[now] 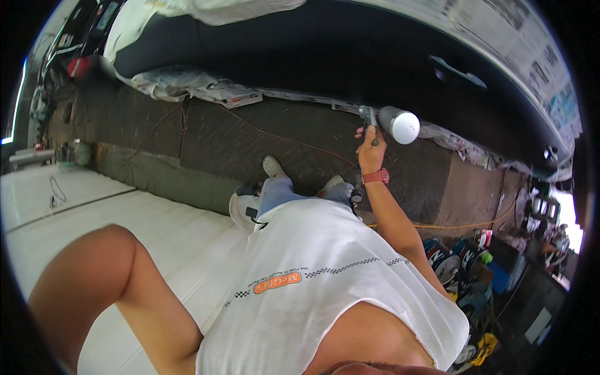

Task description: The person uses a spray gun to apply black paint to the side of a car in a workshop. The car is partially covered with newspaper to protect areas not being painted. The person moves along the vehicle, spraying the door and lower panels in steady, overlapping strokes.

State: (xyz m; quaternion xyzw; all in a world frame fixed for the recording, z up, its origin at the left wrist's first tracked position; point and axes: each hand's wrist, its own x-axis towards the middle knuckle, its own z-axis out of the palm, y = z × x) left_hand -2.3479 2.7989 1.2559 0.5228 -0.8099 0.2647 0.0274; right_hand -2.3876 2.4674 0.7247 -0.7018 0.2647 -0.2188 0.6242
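My right hand (371,147), below a red wristwatch, is wrapped round the handle of a spray gun (369,115). The gun's cup (405,127) has a bright white round end and sits to the right of the metal body. Just beyond the gun is the lower side of a dark car body (281,59), with a door handle (458,73) higher up at the right. I cannot tell whether spray is coming out. My left arm (150,294) is bent at the lower left, and its hand lies outside the picture.
Newspaper (481,31) and crumpled plastic sheeting (187,84) cover the car's edges. A thin reddish hose (275,132) crosses the dark floor; an orange cord (462,225) runs right. White panels (144,231) lie behind me on the left. Power tools (447,259) crowd the lower right.
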